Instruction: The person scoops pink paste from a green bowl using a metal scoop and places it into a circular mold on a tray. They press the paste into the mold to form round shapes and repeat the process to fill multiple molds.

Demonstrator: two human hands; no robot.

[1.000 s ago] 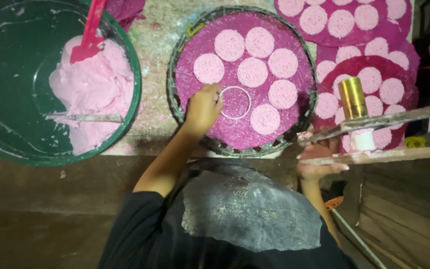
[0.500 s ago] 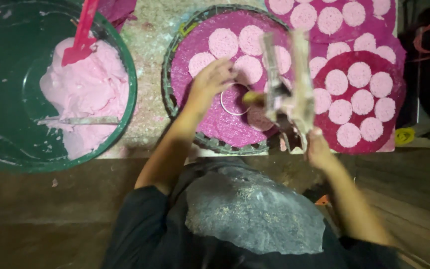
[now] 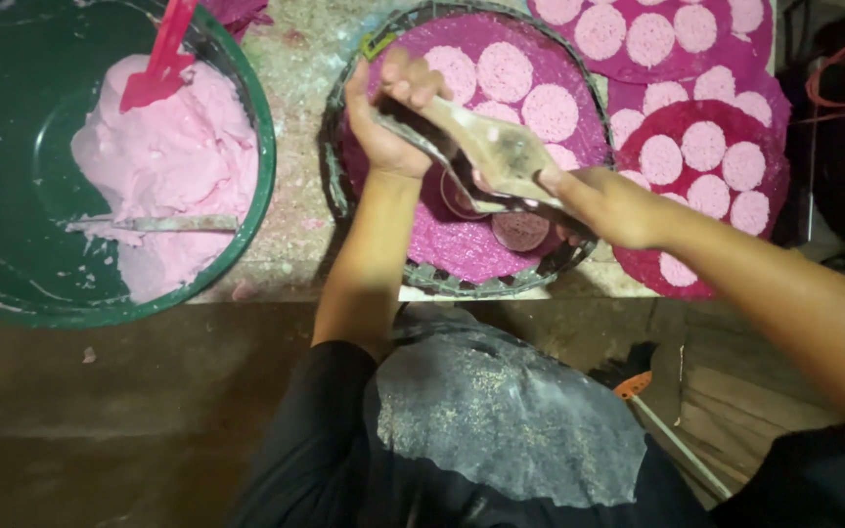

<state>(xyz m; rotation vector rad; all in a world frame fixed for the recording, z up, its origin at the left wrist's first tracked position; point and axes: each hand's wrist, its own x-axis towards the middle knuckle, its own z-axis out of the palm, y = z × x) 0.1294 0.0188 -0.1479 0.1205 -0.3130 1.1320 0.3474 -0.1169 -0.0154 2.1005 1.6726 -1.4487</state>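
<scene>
A round woven tray (image 3: 344, 186) lined with magenta cloth carries several pale pink discs (image 3: 504, 70). Above it a long flat metal tool (image 3: 491, 147) lies slantwise. My left hand (image 3: 393, 112) grips its far upper end. My right hand (image 3: 584, 200) holds its near end, at the tray's right side. Under the tool I see a thin metal ring (image 3: 457, 196) and a small round cup-shaped piece (image 3: 520, 231) on the cloth. The tool and hands hide part of the tray's middle.
A large green basin (image 3: 246, 205) at the left holds pink dough (image 3: 173, 161), a red scoop (image 3: 160, 64) and a flat stick (image 3: 163, 223). More magenta trays with discs (image 3: 701, 147) overlap at the right. The concrete ledge edge runs below the tray.
My right hand swung the metal tool from the right edge over the tray. My left hand left the ring and took the tool's far end.
</scene>
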